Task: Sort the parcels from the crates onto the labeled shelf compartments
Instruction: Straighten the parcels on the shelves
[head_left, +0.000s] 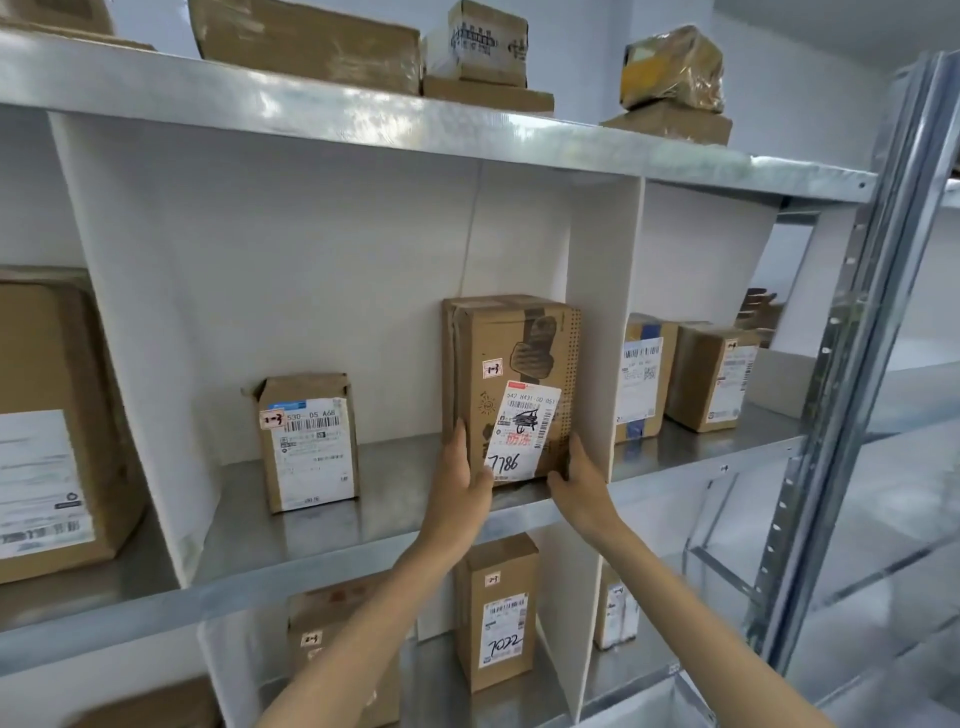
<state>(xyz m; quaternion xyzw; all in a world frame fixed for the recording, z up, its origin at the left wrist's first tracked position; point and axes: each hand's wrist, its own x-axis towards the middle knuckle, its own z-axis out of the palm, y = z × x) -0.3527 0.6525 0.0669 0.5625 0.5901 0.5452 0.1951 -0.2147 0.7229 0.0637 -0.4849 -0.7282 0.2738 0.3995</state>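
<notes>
grip: left hand (462, 480) and right hand (579, 480) clasp the tall parcel (511, 353) at its lower corners | shelf (363, 525): parcel upright on middle level | divider (597, 312): parcel just beside it, so slide straight back imo | label (524, 426): keep facing out

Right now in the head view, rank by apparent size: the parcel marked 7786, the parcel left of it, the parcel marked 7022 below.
1. parcel marked 7786
2-3. parcel left of it and parcel marked 7022: look alike, not ranked.
</notes>
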